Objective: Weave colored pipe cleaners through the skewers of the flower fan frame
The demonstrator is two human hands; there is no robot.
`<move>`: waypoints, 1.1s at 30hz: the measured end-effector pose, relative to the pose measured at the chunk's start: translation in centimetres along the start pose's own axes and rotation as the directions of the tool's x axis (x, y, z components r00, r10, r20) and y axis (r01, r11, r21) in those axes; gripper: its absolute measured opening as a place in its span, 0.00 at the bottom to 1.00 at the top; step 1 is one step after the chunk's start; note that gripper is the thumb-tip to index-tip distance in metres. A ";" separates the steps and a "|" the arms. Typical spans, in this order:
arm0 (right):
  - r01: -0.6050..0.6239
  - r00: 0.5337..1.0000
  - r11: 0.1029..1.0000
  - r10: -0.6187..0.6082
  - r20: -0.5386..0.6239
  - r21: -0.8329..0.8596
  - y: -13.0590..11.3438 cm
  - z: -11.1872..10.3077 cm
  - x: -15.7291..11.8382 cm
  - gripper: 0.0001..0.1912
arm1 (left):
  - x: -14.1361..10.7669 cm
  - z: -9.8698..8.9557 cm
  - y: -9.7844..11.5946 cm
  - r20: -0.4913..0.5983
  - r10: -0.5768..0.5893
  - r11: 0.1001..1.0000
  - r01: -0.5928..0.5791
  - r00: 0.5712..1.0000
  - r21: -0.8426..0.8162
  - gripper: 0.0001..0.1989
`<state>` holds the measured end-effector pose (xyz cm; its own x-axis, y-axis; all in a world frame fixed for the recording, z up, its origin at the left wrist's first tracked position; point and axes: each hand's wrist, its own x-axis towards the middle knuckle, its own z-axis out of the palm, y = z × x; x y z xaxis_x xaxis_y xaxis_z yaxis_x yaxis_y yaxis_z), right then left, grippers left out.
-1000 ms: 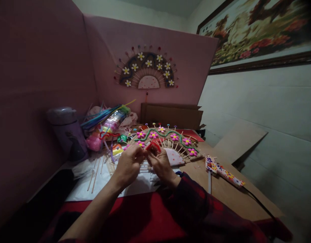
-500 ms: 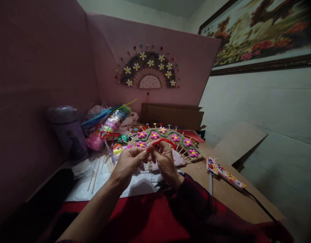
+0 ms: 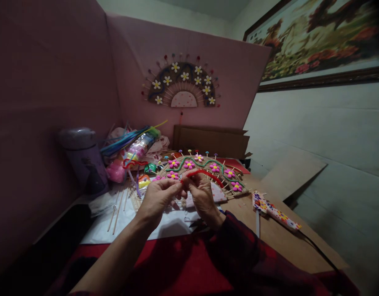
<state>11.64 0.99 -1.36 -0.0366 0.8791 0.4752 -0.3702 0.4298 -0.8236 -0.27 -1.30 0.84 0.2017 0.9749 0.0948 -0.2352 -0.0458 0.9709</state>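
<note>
A fuzzy red pipe cleaner (image 3: 204, 171) is pinched near one end between both hands, its free length curving off to the right. My left hand (image 3: 161, 197) is closed, thumb and forefinger together at that end. My right hand (image 3: 203, 199) is closed on it just beside the left fingertips. Behind the hands lies a half-round fan (image 3: 204, 166) wrapped in brown twine, with pink clay flowers, a wavy green strip and small coloured knobs on sticks along its edge. My hands partly cover its spotted pale centre (image 3: 218, 193).
A glue gun in a flowered cover (image 3: 274, 210) lies on cardboard (image 3: 288, 246) at right, its cord trailing forward. A purple bottle (image 3: 84, 162) stands left, near bagged clay (image 3: 139, 148) and thin sticks (image 3: 117, 216). Another fan (image 3: 185, 80) hangs on the pink panel.
The red pipe cleaner's free end now reaches further to the right and lies lower. Both hands keep almost the same place and grip.
</note>
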 end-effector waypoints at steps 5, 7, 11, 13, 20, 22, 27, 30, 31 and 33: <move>0.055 0.998 0.997 -0.057 -0.021 -0.058 -0.3 0.3 -0.1 0.06 | 0.1 0.3 0.0 -0.037 0.031 0.999 -0.030 0.999 0.035 0.14; 0.083 0.996 0.991 -0.085 -0.016 -0.106 -0.4 0.3 -0.2 0.05 | 0.1 0.2 0.0 -0.041 0.021 0.999 -0.020 0.999 0.042 0.14; 0.151 0.987 0.951 -0.159 -0.007 -0.269 -0.1 0.0 -0.6 0.02 | 0.3 0.2 -0.3 -0.108 0.032 0.998 -0.025 0.994 0.064 0.12; 0.231 0.970 0.899 -0.240 0.022 -0.371 0.1 -0.2 -0.9 0.02 | 0.4 0.1 -0.5 -0.160 0.062 0.995 -0.048 0.985 0.091 0.11; 0.426 0.902 0.757 -0.395 0.171 -0.496 0.3 -0.3 -1.4 0.04 | 0.1 0.2 -0.6 -0.164 0.115 0.992 -0.106 0.980 0.065 0.11; 0.374 0.924 0.799 -0.363 0.117 -0.472 0.3 -0.2 -1.3 0.03 | 0.0 0.2 -0.3 -0.141 0.094 0.995 -0.091 0.986 0.028 0.11; 0.105 0.994 0.970 -0.109 -0.008 -0.219 -0.1 0.0 -0.9 0.05 | -0.1 0.1 0.2 -0.100 0.085 0.996 -0.080 0.991 0.046 0.12; -0.003 1.000 0.997 0.003 0.008 -0.082 -0.4 0.2 -0.8 0.09 | -0.2 0.1 0.3 -0.095 0.073 0.997 -0.070 0.993 0.042 0.11; -0.019 1.000 0.998 0.021 0.019 -0.059 -0.4 0.3 -0.8 0.10 | -0.2 0.0 0.4 -0.103 0.073 0.997 -0.070 0.992 0.036 0.11; -0.040 0.999 0.998 0.041 0.031 -0.044 -0.5 0.3 -0.7 0.11 | -0.3 0.1 0.4 -0.116 0.075 0.997 -0.073 0.990 0.028 0.11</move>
<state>11.53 0.09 -1.23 -0.0807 0.8893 0.4501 -0.3277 0.4028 -0.8546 -0.37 -1.57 1.21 0.0714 0.9874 0.1415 -0.2225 -0.1225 0.9672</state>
